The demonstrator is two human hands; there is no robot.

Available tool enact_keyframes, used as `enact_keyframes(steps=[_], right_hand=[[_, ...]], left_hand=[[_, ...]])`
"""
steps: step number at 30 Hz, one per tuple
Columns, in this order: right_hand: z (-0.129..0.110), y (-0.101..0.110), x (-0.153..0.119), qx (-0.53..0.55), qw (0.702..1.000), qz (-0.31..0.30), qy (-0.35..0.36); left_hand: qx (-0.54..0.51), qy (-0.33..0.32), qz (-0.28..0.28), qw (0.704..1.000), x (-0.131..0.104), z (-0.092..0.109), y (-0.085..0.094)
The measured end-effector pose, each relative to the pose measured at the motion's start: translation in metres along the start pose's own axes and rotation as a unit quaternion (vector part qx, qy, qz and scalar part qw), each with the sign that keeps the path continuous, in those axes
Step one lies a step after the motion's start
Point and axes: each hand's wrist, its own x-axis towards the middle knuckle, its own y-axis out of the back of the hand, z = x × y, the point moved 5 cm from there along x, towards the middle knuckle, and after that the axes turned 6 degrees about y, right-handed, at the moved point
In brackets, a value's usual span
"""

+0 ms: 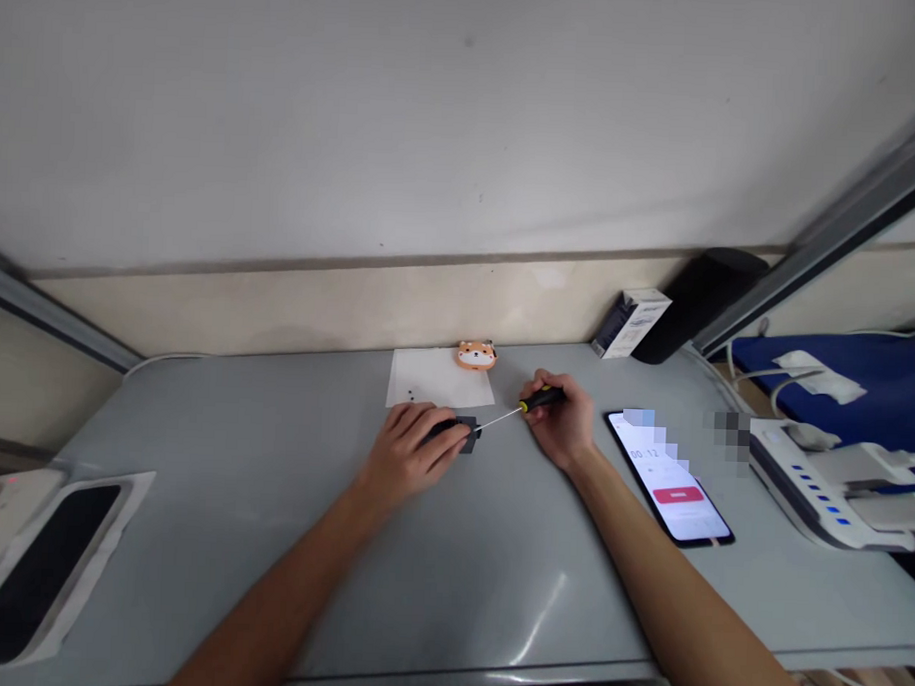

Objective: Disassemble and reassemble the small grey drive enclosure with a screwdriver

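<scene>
My left hand (415, 447) is closed over a small black boxy device (469, 441), pressing it on the grey desk. Its fingers cover most of the device, so its kind is hidden. In my right hand (564, 427) is a screwdriver (544, 398) with a black and yellow handle, gripped by the fingers. The thin shaft points left, and its tip meets the right side of the black device. Just behind my left hand lies a sheet of white paper (437, 379), with a few tiny dark pieces (411, 393) on it, perhaps screws.
An orange animal-face case (476, 356) sits at the paper's back edge. Right of my forearm lies a lit phone (670, 481), beside a white power strip (813, 486) with plugs. A small carton (630, 322) and a black cylinder (699, 301) stand back right. Another phone (40, 574) lies at left.
</scene>
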Motion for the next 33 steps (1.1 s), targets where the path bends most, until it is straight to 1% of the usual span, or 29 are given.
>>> enact_keyframes(steps=[3,6,10,14,19,22,25,29,33], right_hand=[[-0.001,0.001,0.0,0.031,0.999,0.019,-0.009],[-0.002,-0.001,0.0,0.038,0.999,0.035,-0.004],[-0.005,-0.004,-0.002,0.043,0.998,0.044,0.005],[-0.007,-0.005,-0.004,0.047,0.998,0.042,0.011],[-0.01,-0.007,-0.006,0.023,0.998,0.022,0.045],[-0.012,-0.008,-0.006,0.017,0.998,0.012,0.054],[-0.013,-0.007,-0.006,0.013,0.998,0.015,0.061],[-0.01,-0.007,-0.006,0.003,0.998,0.026,0.052],[-0.009,-0.007,-0.006,-0.001,0.998,0.019,0.052]], left_hand=[[0.014,0.001,-0.013,1.0,0.002,0.002,0.0],[0.031,-0.006,-0.019,0.999,0.003,0.003,-0.001],[0.044,-0.005,-0.015,0.999,0.003,0.004,-0.001],[0.037,0.018,-0.013,0.999,0.003,0.004,-0.002],[0.016,0.059,0.014,0.998,0.004,0.006,0.0],[0.009,0.083,0.02,0.996,0.004,0.008,0.0],[0.001,0.094,0.019,0.995,0.003,0.008,0.0],[-0.006,0.105,0.014,0.994,0.002,0.008,-0.002],[-0.009,0.11,0.015,0.994,0.0,0.007,-0.004]])
